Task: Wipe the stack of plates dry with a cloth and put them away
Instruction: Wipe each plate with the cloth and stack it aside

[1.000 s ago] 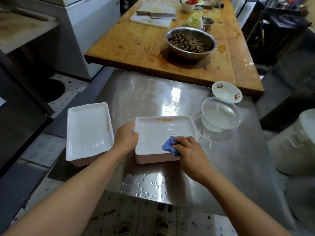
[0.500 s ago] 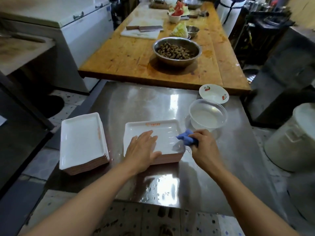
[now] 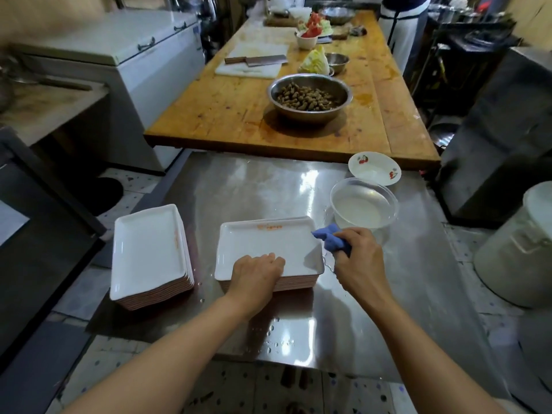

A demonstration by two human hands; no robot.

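Hands apart: left hand [image 3: 257,271] is laid flat on the near edge of the white rectangular plate stack [image 3: 268,249], presumably steadying it on the wet steel surface [image 3: 254,186]. Right hand [image 3: 357,258] is clenched round the crumpled blue cloth [image 3: 330,239] at the stack's right rim. A second white plate stack [image 3: 149,252] stands apart, left.

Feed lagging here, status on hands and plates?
Left hand flat on near plate stack. Right hand grips blue cloth at stack's right edge. Clear bowl close by.

orange print on top plate [image 3: 270,246], unreadable
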